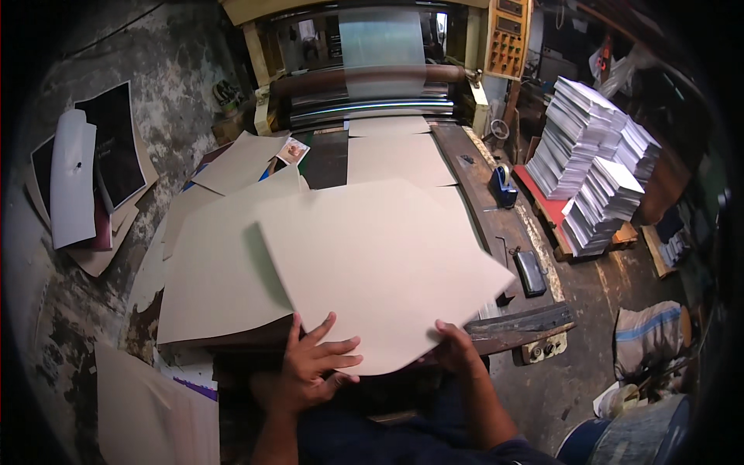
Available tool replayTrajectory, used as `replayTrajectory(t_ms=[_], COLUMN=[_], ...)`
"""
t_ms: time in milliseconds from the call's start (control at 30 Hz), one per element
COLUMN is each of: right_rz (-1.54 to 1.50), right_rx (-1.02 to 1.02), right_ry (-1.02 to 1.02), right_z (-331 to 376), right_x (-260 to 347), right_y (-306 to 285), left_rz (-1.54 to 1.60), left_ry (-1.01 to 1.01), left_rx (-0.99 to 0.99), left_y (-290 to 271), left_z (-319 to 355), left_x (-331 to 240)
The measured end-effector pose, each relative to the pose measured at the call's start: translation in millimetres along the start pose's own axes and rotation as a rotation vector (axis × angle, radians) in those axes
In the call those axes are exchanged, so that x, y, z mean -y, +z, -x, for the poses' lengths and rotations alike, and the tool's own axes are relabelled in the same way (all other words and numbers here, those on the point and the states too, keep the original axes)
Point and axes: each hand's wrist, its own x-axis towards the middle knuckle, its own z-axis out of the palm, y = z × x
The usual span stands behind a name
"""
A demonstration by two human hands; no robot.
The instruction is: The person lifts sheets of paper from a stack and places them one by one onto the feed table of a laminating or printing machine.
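Observation:
A large plain beige paperboard sheet [380, 263] lies at a slant before me, its left edge raised over the stack beside it. My left hand [318, 363] is palm down at the sheet's near left corner, its fingers spread and touching the sheet. At the near right edge, my right hand [456, 347] grips the sheet with the thumb on top; the other fingers are hidden below. Beyond it, another beige sheet [395, 159] lies on the machine's feed table, leading toward the rollers [372, 108].
Beige sheets [213, 263] are stacked at left. On the table's right side sit a blue tape dispenser [504, 186] and a dark case [530, 273]. Tall paper stacks [577, 139] stand on a pallet at right. A control panel [508, 39] rises beside the machine. Printed sheets [116, 147] lean at far left.

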Motion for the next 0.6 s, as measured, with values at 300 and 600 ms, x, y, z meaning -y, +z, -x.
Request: replayTrajectory(t_ms=[300, 600], right_rz=[0.010, 0.031], right_rx=[-0.175, -0.350], right_ry=[0.241, 0.389], right_z=[25, 80], right_x=[-100, -132], right_y=[-72, -54], left_rz=[-0.363, -0.368], left_ry=[-0.291, -0.301], left_rx=[-0.436, -0.517], left_y=[-9, 5], left_z=[-8, -12], left_x=[61, 71])
